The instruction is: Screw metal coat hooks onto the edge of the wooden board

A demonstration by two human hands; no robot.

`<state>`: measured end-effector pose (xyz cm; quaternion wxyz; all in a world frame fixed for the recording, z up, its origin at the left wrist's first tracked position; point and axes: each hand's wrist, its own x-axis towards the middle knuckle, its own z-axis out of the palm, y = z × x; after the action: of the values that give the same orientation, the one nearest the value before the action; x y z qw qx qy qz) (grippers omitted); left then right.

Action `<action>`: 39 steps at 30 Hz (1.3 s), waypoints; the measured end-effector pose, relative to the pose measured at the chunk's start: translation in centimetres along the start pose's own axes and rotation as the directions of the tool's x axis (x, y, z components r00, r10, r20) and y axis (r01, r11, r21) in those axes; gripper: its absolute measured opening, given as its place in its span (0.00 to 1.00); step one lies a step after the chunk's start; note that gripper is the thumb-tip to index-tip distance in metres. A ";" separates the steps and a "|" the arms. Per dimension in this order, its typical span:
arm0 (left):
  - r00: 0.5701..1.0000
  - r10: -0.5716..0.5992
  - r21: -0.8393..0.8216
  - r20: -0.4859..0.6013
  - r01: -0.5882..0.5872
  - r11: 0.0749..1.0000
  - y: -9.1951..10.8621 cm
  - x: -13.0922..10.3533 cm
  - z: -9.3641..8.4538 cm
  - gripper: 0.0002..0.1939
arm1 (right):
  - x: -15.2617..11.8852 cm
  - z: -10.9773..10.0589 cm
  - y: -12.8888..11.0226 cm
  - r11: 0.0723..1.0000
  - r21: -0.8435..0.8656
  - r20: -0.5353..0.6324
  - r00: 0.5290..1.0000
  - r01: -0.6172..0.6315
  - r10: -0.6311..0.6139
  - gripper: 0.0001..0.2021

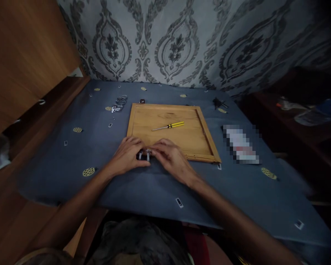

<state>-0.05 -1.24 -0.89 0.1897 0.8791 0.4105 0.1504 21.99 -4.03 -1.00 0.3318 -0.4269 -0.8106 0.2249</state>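
Note:
A framed wooden panel (165, 114), like a cabinet door, lies on the blue table. At its front left edge my left hand (128, 156) curls around a metal hinge (145, 155), thumb below and fingers above. My right hand (171, 158) meets it from the other side, its thumb and fingertips pinched together against the hinge. Whatever small thing may be between those fingertips is hidden. A screwdriver (172, 126) with a yellow and black handle rests on the panel, its shaft pointing left.
More metal hinge parts (119, 105) lie on the blue tablecloth (99, 140) at the back left. A small dark item (142, 101) sits behind the panel. Further right are a black object (219, 103) and a blurred-out white packet (240, 144). A patterned wall (176, 40) stands behind the table.

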 end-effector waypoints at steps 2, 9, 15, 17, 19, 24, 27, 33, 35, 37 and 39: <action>1.000 -0.004 -0.007 0.012 0.004 1.000 0.1 0.0 -0.1 0.22 | -0.2 1.0 -0.8 0.999 0.039 0.024 0.999 -0.022 0.021 0.13; 1.000 -0.010 -0.009 0.022 0.010 1.000 0.4 0.0 -0.4 0.23 | -0.6 2.0 0.4 0.998 0.033 -0.016 0.999 -0.045 0.046 0.13; 1.000 -0.014 0.027 0.023 0.014 1.000 0.4 0.0 -0.3 0.22 | -0.8 2.7 0.9 0.994 0.106 -0.088 0.996 0.009 0.001 0.12; 0.999 -0.024 0.032 0.024 0.023 0.999 0.5 0.0 -0.3 0.22 | -0.8 2.8 1.1 0.992 0.127 -0.099 0.995 0.019 -0.006 0.12; 0.999 -0.026 0.032 0.027 0.026 0.999 0.5 0.1 -0.3 0.21 | -0.7 2.8 1.2 0.990 0.137 -0.098 0.995 0.020 -0.006 0.12; 0.999 -0.017 0.022 0.036 0.016 1.000 0.5 0.0 -0.4 0.21 | -0.6 2.7 1.2 0.993 0.116 -0.081 0.996 -0.014 0.023 0.11; 1.000 -0.008 0.017 0.029 0.008 1.000 0.4 0.0 -0.4 0.21 | -0.4 2.6 1.2 0.995 0.098 -0.085 0.996 -0.031 0.040 0.09; 1.000 0.012 0.022 0.024 -0.013 1.000 0.2 -0.1 -0.4 0.21 | -0.3 2.8 1.3 0.993 0.114 -0.104 0.994 -0.021 0.033 0.09; 1.000 0.014 0.025 0.024 -0.014 1.000 0.2 -0.1 -0.4 0.21 | -0.4 3.0 1.3 0.991 0.133 -0.120 0.992 -0.024 0.040 0.09; 1.000 0.012 0.028 0.020 -0.013 1.000 0.2 -0.1 -0.4 0.21 | -0.4 3.0 1.3 0.988 0.152 -0.130 0.990 -0.040 0.060 0.09; 1.000 0.013 0.029 0.020 -0.013 0.999 0.3 0.0 -0.4 0.21 | -0.4 3.0 1.2 0.985 0.164 -0.129 0.988 -0.059 0.080 0.11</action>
<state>-0.05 -1.34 -0.41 0.1800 0.8860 0.4049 0.1369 20.62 -3.99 -3.99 0.4110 -0.4413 -0.7503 0.2711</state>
